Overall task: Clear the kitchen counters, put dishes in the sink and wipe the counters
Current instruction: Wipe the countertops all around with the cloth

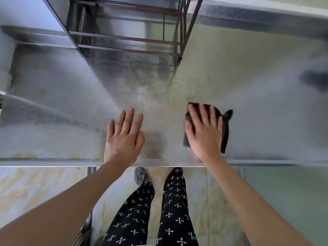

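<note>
The steel surface (257, 107) spread wide and stained, its yellowish film thickest around the foot of the wire rack (127, 39) at the back. Blur left a dark shape (316, 80) at the far right unidentifiable. The likely trouble was a missed patch: the grime by the rack's legs lay well beyond the cloth, and a flat-palm wipe might skip it or bunch the fabric. The left hand (122, 137) lay flat on bare metal near the front edge, fingers straight and spread, holding nothing. The right hand (204, 132), fingers also straight, pressed the dark cloth (225, 134) down on the surface.
</note>
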Demonstrator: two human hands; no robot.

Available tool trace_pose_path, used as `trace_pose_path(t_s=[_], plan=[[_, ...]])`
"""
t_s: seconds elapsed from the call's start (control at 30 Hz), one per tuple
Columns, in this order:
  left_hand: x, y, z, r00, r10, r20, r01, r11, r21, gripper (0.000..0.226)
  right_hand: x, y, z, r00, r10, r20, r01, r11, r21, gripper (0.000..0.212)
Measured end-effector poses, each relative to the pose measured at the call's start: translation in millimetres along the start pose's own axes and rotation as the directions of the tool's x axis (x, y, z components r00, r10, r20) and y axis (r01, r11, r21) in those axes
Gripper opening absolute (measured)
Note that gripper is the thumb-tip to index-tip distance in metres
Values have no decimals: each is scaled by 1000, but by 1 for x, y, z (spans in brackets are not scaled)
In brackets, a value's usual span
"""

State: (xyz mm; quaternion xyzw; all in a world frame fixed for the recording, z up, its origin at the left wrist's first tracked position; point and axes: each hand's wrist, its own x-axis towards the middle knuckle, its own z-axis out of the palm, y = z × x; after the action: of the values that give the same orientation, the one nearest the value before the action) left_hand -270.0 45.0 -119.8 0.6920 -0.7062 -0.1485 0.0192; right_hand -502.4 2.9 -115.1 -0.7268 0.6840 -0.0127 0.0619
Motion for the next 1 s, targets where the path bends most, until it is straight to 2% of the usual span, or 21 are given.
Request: trace_pose_path(t_s=[0.07,0.1,0.17,0.23,0.27,0.3,0.37,0.43,0.5,0.57,0.63,0.7,0.73,0.77,0.8,0.83,0.9,0.97,1.0], plan=[[0,0,1,1000,-5,-6,5,1000,-2,53,11,-5,0,992,124,4,-124,992,25,52],[0,0,1,1000,-6,-11,6,1000,-1,53,9,-13,1,996,93,-3,-92,995,25,52],[0,0,2,1000,-1,-25,1,1000,14,52,-7,-28,4,987,-158,3,158,987,26,50],[0,-1,2,999,5,-35,-4,1000,26,52,-23,-27,5,893,-448,45,447,894,24,49],[0,-1,2,999,7,-41,-6,1000,29,52,-19,-19,3,849,-525,59,525,851,20,48],[0,-1,3,999,9,-49,-7,1000,28,52,-8,-7,2,838,-542,57,542,840,15,47],[0,-1,2,998,6,-62,-5,1000,28,52,24,15,0,897,-440,31,441,897,-23,48],[0,1,1,998,3,-65,-1,999,34,52,62,32,-5,966,-258,33,259,965,-40,50],[1,2,2,998,1,-67,2,999,48,52,88,34,-7,995,-89,37,90,996,-21,53],[1,2,2,998,-11,-64,15,998,63,52,90,18,-7,999,-40,30,41,999,-9,53],[1,2,2,997,-15,-74,20,998,67,51,71,-1,-5,975,-219,45,219,976,1,52],[1,3,3,995,-11,-97,18,997,70,51,53,-6,-4,864,-494,100,495,869,9,51],[2,3,3,994,-8,-109,17,997,77,51,54,-2,-5,807,-577,126,580,814,14,51],[2,3,4,993,-6,-118,16,996,84,51,64,5,-6,780,-610,140,614,789,18,51],[2,2,5,992,-5,-127,16,996,90,52,79,12,-7,797,-589,133,595,804,2,51],[3,2,7,991,-2,-136,15,996,94,52,95,19,-8,844,-523,117,529,848,-23,51],[2,1,9,989,-4,-145,18,995,100,52,128,28,-10,949,-300,95,303,952,-30,51],[3,1,9,990,-13,-138,28,994,109,51,145,22,-9,990,-130,60,129,992,11,52],[3,1,8,992,-16,-128,31,993,115,51,145,11,-9,995,-94,42,93,995,30,52]])
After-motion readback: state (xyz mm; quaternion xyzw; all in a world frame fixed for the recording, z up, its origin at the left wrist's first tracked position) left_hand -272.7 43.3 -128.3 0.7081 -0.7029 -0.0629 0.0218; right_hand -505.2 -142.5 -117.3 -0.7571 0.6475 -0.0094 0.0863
